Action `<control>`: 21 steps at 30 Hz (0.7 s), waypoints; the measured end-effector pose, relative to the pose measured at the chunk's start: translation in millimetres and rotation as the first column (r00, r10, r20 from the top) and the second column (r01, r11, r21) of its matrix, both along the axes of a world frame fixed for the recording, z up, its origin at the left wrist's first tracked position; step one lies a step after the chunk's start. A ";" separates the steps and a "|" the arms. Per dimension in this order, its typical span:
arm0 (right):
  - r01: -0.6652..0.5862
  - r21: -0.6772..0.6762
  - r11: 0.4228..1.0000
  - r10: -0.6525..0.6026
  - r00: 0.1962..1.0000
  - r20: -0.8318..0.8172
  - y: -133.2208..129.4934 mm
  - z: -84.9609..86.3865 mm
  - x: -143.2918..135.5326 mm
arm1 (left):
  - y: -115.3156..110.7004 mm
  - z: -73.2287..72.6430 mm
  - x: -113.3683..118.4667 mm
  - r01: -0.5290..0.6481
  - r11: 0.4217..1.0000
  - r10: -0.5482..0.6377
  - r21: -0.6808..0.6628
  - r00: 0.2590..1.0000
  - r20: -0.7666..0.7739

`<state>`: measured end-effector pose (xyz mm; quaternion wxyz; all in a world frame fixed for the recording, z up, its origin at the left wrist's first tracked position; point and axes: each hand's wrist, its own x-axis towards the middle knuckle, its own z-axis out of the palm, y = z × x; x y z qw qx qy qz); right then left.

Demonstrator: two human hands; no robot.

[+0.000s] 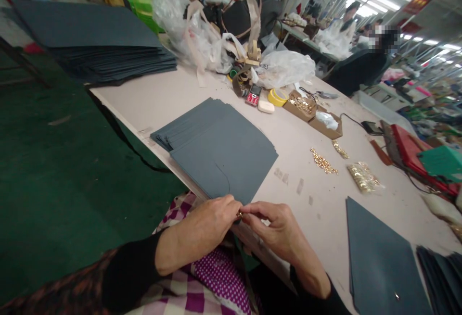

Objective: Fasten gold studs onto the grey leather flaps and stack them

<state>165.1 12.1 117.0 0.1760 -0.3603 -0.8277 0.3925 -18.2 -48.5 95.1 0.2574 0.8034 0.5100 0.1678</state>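
Head: 2 hands (222, 211) (272, 221) pinch fitting (239, 214).

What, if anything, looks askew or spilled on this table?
Small gold pieces lie loose on the table, perhaps spilled, since similar ones sit in a cardboard box. The grey sheets by the left hand are unevenly stacked.

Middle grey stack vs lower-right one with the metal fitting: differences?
The middle stack is fanned out; the right stack looks more evenly aligned. The right stack's top sheet shows a small metal fitting; the middle stack's shows a thin curved line. The left hand and right hand are at the middle stack, away from the right stack. Both: flat, dark grey sheets.
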 end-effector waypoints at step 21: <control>0.097 0.007 0.995 -0.096 0.991 -0.093 -0.3 4.3 -47.8 | -5.3 -6.6 -9.1 -0.343 0.916 0.400 -0.208 0.809 0.431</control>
